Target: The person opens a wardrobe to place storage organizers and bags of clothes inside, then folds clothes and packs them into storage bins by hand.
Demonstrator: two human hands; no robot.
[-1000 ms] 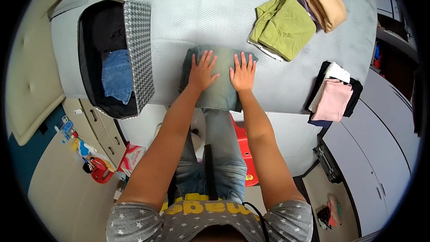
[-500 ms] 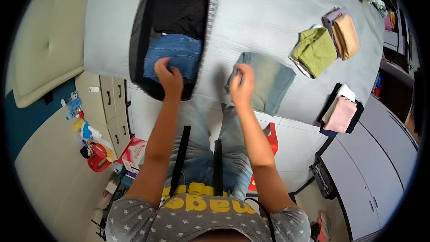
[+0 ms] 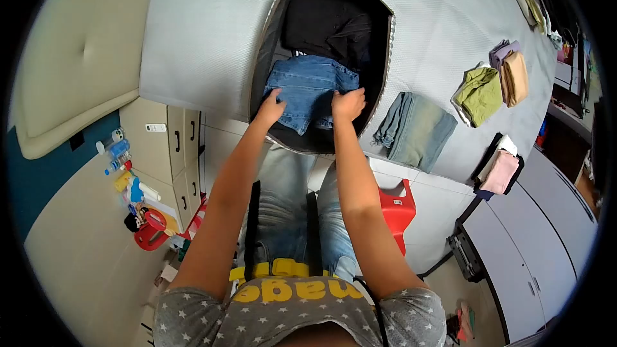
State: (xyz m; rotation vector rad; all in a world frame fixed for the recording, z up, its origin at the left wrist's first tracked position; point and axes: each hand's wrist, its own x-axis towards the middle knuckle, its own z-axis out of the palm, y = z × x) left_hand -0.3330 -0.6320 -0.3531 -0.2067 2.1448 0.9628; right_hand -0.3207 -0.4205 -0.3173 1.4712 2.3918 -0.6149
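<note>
Folded dark blue jeans [image 3: 308, 87] lie in the near half of a dark open fabric storage box [image 3: 387, 58]. My left hand [image 3: 271, 110] is closed on their left edge, thumb and fingers pinching the cloth. At the right edge, my right hand [image 3: 348, 104] grips the same jeans, its fingers partly hidden against the box's inside. The near edge of the jeans hangs unevenly between my hands. Folded black clothing [image 3: 328, 26] fills the far half of the box. Just right of the box, faded light blue jeans [image 3: 416, 130] lie folded on the bed.
The grey bed cover [image 3: 199, 45] carries a green folded garment [image 3: 479, 95], a tan one [image 3: 515, 78] and a pink one [image 3: 500, 172] on small piles at the right. A red stool [image 3: 398, 209] stands below the bed edge. Drawers [image 3: 173, 148] are at the left.
My right hand has left the light jeans' side and taken the right edge of the dark jeans. My left hand now grips their left edge. The whole view has shifted.
</note>
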